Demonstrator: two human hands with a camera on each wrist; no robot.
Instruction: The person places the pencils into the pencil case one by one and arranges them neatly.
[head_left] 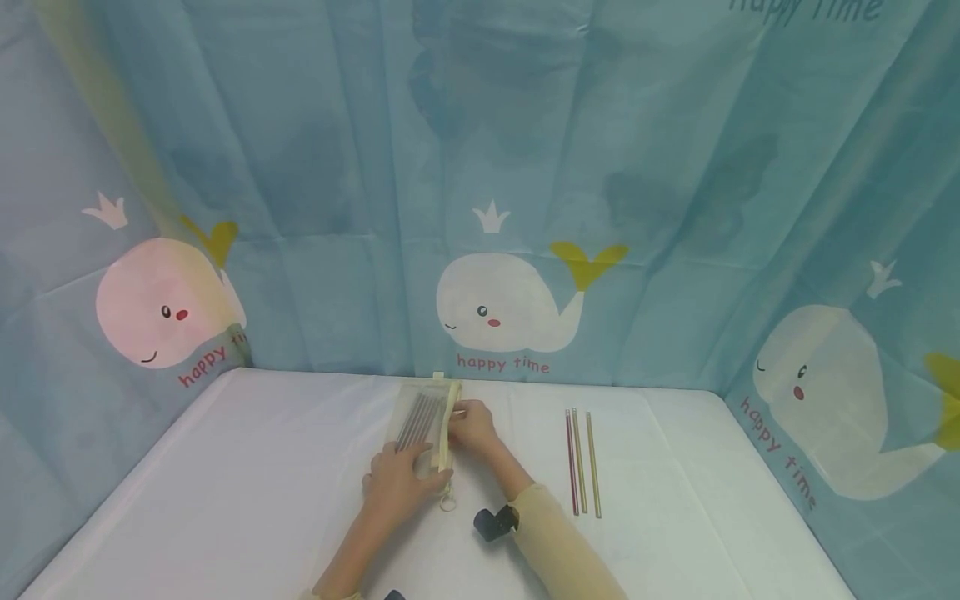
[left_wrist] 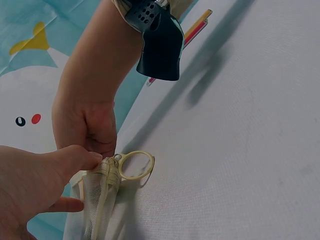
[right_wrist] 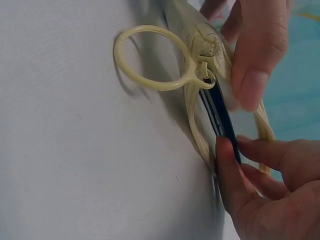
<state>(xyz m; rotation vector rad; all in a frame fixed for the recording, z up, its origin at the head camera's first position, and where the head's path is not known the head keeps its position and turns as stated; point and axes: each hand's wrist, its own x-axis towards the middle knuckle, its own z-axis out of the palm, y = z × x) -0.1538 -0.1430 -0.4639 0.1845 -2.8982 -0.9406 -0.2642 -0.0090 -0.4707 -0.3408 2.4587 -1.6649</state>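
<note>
A cream mesh pencil case with dark pencils inside lies on the table, its zipper edge facing right. My left hand holds its near end; in the left wrist view the thumb presses by the zipper end, beside the cream pull ring. My right hand reaches into the zipper opening from the right. In the right wrist view the case gapes, and the right hand's fingertips pinch a dark blue pencil inside it. The pencil's far end is hidden.
Three loose pencils, a red one and two gold ones, lie side by side to the right on the white table. A blue whale-print curtain hangs behind the table and along both sides. A dark wrist camera sits on the right wrist.
</note>
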